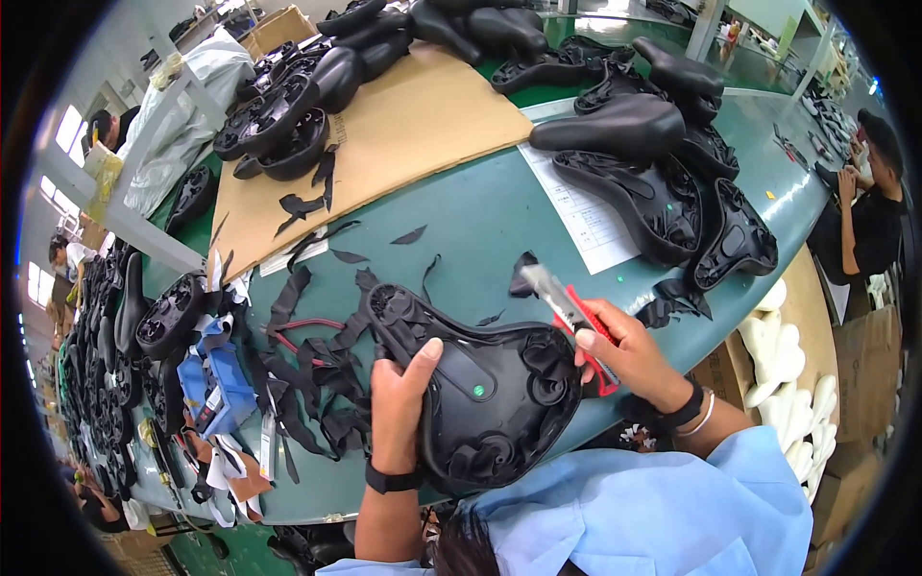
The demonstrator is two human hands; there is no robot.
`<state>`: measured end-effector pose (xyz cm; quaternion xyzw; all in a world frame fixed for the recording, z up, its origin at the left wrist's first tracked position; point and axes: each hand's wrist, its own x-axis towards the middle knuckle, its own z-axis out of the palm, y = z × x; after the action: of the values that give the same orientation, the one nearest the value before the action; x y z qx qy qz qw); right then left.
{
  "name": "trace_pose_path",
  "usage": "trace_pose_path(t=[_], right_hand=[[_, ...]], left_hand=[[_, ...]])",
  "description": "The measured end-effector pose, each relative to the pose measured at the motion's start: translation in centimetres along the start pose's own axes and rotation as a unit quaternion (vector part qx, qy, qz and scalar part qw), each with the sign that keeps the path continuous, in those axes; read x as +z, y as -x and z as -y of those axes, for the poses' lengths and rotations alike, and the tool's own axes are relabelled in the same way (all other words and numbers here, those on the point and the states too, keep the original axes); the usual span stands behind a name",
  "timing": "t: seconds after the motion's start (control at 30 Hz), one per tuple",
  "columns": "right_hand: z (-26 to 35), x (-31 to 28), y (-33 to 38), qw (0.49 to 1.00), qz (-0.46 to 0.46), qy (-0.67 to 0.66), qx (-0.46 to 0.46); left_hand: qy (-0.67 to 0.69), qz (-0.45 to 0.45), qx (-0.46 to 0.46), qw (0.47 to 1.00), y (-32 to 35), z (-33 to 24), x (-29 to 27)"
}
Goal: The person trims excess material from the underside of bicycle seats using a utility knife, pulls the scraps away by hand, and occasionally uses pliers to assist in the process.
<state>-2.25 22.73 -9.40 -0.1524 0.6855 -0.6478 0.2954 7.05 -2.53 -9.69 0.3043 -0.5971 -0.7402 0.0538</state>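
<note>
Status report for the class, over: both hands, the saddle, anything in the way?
Left hand gripping black saddle, underside up. Right hand holding red utility knife. Clutter: black scraps on the table left of the saddle.

The saddle underside [514, 389] looks like smooth, slightly glossy plastic. The cutter handle [576, 309] is also plastic. The tabletop [471, 226] is shiny, the cardboard [432, 120] matt.
</note>
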Motion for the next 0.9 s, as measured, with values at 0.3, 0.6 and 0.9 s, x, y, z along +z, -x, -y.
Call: trace_pose_path(t=[0.3, 0.6, 0.9], right_hand=[[3.5, -3.2, -0.4, 0.706, 0.151, 0.61, -0.328], [-3.3, 1.8, 8.8, 0.85, 0.033, 0.515, -0.105], [0.1, 2.0, 5.3, 0.916, -0.098, 0.33, -0.207]], left_hand=[[-0.188, 0.014, 0.091, 0.978, -0.2, -5.5, 2.2], [-0.078, -0.086, 0.069, 0.991, 1.3, -2.7, 1.2], [-0.015, -0.168, 0.056, 0.984, 4.8, -0.8, 0.3]])
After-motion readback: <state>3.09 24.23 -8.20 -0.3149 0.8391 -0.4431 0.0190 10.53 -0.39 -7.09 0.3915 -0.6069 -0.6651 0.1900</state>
